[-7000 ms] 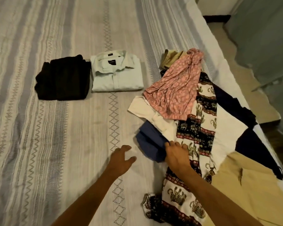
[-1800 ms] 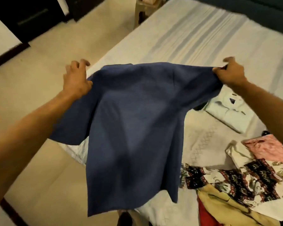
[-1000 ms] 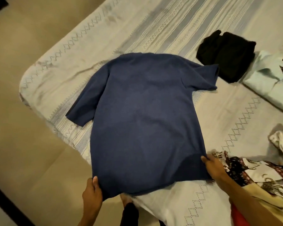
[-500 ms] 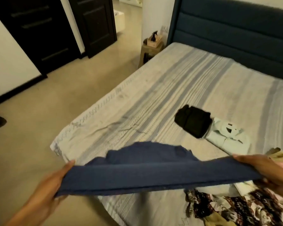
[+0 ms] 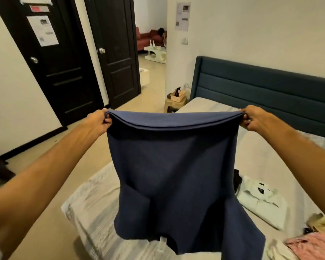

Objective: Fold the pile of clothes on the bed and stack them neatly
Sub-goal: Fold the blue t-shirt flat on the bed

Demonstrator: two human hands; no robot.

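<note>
A: Far left?
B: Two dark doors [image 5: 68,59], a paper notice on the nearer one. Pale floor [image 5: 45,233] runs alongside the bed's left edge; it looks open there.

A: Left hand?
B: Left hand [image 5: 99,121] raised, fingers curled around one end of the navy shirt's folded top edge.

A: The shirt itself?
B: Navy shirt [image 5: 176,171] hangs in the air between both hands, doubled over along the top, lower part dangling over the near corner of the bed [image 5: 94,207]. It blocks the middle of the mattress from sight.

A: Behind it?
B: A small stool [image 5: 174,104] carrying a box, just beside the teal headboard [image 5: 270,91]. An open doorway beyond.

A: Right hand?
B: Right hand [image 5: 253,117] level with the left, pinching the other end of the fold.

A: On the bed, right side?
B: A folded white shirt [image 5: 261,199] lies flat; a dark garment [image 5: 237,180] peeks out beside it, mostly hidden by the navy cloth. Nearer the right edge, a loose heap: tan cloth [image 5: 320,223], pink cloth [image 5: 315,244]. Bare sheet lies between the white shirt and headboard.
</note>
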